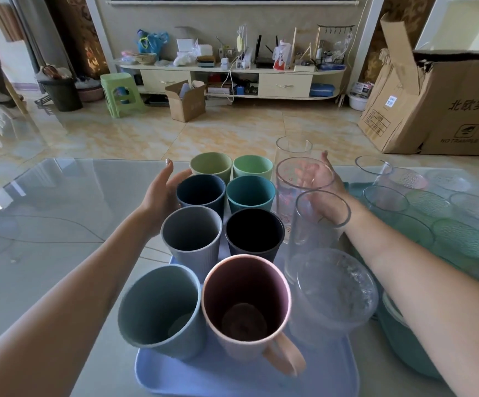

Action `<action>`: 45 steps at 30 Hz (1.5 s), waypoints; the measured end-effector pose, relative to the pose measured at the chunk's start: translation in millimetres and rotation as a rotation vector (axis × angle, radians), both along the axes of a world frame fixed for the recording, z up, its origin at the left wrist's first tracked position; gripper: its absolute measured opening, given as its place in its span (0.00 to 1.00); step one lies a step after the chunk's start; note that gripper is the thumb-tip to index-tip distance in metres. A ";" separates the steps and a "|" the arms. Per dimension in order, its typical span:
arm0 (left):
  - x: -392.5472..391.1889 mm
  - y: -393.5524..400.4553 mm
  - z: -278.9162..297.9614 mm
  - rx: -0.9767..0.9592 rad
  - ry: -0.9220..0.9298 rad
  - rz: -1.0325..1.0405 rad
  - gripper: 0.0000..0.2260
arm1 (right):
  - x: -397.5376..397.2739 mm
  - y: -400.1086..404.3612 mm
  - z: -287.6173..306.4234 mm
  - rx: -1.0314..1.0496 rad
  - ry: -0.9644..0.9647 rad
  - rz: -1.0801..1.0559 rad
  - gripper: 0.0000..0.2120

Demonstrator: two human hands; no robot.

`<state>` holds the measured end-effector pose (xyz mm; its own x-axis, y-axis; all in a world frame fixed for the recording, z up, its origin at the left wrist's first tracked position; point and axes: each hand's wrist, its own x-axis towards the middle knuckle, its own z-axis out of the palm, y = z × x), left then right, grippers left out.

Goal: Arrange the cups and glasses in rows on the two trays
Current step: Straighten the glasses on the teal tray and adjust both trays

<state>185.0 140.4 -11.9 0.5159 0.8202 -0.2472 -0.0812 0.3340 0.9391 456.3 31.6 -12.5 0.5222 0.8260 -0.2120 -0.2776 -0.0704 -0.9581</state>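
Glasses [304, 193] right of frame centre — thin, slick, fragile; grip low round the wall. Left hand [158, 193], right hand [322, 190] both spread, holding nothing.

glass-topped table [69, 196], bearing a blue tray [232, 376] near its front edge; just right of the blue tray, a teal tray [355, 189] and a teal bowl [404, 348].

I see both my forearms stretched forward, bare. My left hand [162, 193] stands on edge, palm turned inward, fingers straight and together, thumb up. My right hand [322, 193] mirrors it opposite, palm facing left, fingers relaxed and loosely spread.
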 end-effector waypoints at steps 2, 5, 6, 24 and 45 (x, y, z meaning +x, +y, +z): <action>-11.4 -3.9 1.0 0.010 0.014 -0.042 0.26 | -9.6 -14.9 14.7 0.017 0.024 -0.020 0.32; -21.9 -13.5 11.1 0.035 0.086 -0.023 0.27 | -19.4 -37.0 32.1 0.011 -0.025 -0.063 0.29; -25.5 -19.4 15.6 0.023 0.100 -0.002 0.27 | -21.6 -43.1 36.8 -0.003 -0.052 -0.055 0.29; -52.8 -86.5 26.6 0.097 0.242 -0.105 0.09 | -56.4 -76.9 79.4 -0.373 -0.504 0.003 0.16; -58.4 -105.4 41.8 0.138 0.579 -0.205 0.10 | -94.8 -142.1 95.8 -0.686 -0.653 0.217 0.14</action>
